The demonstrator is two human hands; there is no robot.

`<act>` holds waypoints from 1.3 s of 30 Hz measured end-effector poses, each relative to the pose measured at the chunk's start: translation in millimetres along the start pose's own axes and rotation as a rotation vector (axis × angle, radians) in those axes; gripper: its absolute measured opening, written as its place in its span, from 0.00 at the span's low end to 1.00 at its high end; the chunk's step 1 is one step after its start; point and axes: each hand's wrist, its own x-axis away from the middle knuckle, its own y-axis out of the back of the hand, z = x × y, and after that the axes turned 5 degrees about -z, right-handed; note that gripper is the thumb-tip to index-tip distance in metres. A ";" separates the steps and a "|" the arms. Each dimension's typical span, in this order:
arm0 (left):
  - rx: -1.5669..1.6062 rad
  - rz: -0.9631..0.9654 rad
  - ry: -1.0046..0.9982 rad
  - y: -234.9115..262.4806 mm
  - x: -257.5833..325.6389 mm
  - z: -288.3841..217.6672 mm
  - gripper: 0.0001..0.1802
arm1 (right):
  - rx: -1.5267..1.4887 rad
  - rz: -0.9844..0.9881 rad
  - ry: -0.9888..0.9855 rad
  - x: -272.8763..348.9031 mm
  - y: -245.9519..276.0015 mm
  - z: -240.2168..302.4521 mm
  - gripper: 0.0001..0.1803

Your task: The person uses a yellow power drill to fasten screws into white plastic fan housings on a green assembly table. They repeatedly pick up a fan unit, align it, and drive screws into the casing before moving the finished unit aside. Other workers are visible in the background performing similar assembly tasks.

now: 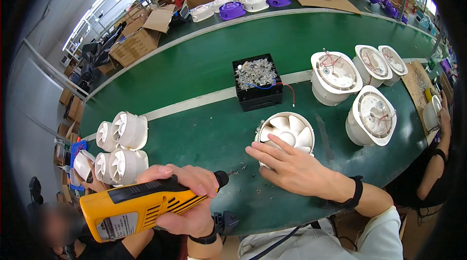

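My left hand (195, 215) is wrapped round a yellow and black electric screwdriver (146, 206), whose bit points right, low over the table. Beside its tip lie some loose screws (258, 192). A round white fan housing (302, 131) with broad blades sits face up in front of me. Over its lower rim stretches my right hand (296, 170), palm down with fingers spread; whether the thumb touches the housing I cannot tell. Just beyond stands a black box (259, 99) heaped with small screws (255, 73); a red and blue wire hangs over its edge.
Several white housings with thin red wires (372, 116) stand at the right. Several white fan units (129, 165) lie on their sides at the left, near a co-worker. Another co-worker's arm (440, 155) is at the right edge. Purple and white housings (231, 10) line the far bench.
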 end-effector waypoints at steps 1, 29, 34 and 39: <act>-0.004 -0.004 0.004 0.5 0.2 0.2 0.43 | 0.003 -0.001 -0.018 0.4 0.2 0.2 0.12; -0.023 0.088 0.370 -38.0 0.1 15.0 0.48 | -0.408 -0.086 -0.328 22.8 20.4 -43.7 0.49; 0.083 0.184 0.281 -41.2 -1.0 20.4 0.43 | -0.393 -0.099 -0.346 25.9 17.6 -44.8 0.48; 0.105 0.196 0.218 -44.6 8.1 25.4 0.45 | -0.401 -0.113 -0.340 26.8 15.7 -45.9 0.46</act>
